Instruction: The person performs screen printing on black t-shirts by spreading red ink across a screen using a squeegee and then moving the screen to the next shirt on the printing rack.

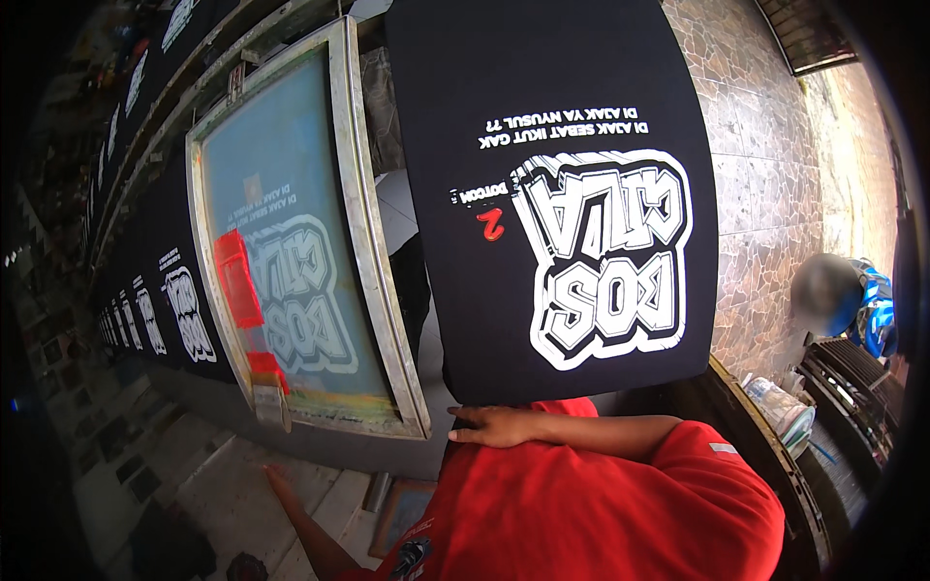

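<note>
My right hand [496, 426] rests across the front of my red shirt, just below the near edge of a black printed T-shirt [455, 320]. Its fingers are apart and hold nothing that shows. My left hand [274, 476] is low on the left, narrow and edge-on, so its fingers cannot be made out. Above it lies a screen printing frame [371, 261] with pale blue mesh. Red ink [237, 276] lies along the mesh's left side, and a squeegee [271, 402] with red on it rests at the near left corner. White block lettering and a small red mark are on the T-shirt.
More black printed T-shirts [184, 320] run in a row to the left. A wooden rail [765, 445] stands right of my arm. Beyond it are a white bucket [785, 412] and a person in blue [877, 310] by the tiled floor [756, 194].
</note>
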Demonstrator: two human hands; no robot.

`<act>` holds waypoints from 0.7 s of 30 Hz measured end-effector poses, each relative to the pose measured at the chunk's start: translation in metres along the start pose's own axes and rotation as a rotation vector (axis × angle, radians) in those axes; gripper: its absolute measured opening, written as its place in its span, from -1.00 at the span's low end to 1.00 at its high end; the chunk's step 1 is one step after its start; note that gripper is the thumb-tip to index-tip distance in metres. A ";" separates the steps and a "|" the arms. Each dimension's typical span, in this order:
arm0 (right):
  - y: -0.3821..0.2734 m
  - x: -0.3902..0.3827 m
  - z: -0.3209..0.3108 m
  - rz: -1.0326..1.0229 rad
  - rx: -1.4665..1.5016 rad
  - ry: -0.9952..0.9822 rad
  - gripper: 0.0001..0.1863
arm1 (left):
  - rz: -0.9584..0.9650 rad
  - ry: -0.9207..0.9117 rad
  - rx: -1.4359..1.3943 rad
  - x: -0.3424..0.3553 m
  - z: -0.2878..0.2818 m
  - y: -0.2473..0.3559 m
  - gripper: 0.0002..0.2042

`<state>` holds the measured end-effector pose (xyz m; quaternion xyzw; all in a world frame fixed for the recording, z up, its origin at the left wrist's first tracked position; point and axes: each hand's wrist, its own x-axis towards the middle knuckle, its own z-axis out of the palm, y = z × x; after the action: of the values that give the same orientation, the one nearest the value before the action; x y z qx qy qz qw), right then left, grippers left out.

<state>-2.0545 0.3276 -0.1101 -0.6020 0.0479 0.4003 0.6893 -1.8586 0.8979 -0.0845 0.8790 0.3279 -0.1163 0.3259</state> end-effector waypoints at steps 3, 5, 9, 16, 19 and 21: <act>0.000 0.004 -0.001 0.007 0.013 -0.021 -0.08 | -0.087 -0.010 0.003 -0.015 0.017 -0.007 -0.22; -0.002 0.004 -0.003 0.022 0.036 -0.044 -0.09 | -0.083 -0.068 -0.008 -0.019 0.017 -0.012 -0.21; -0.008 0.001 -0.008 0.036 0.081 -0.067 -0.09 | -0.058 -0.135 -0.057 -0.016 0.020 -0.010 -0.20; -0.001 0.003 -0.007 0.007 0.086 -0.065 -0.09 | -0.046 -0.198 -0.180 -0.016 0.033 0.013 -0.19; -0.005 0.002 -0.009 0.017 0.094 -0.080 -0.09 | -0.048 -0.211 -0.196 -0.019 0.033 0.015 -0.21; -0.005 0.002 -0.008 0.013 0.096 -0.074 -0.09 | -0.054 -0.215 -0.212 -0.019 0.030 0.014 -0.22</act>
<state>-2.0466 0.3220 -0.1094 -0.5526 0.0453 0.4241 0.7160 -1.8635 0.8603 -0.0925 0.8131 0.3251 -0.1831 0.4468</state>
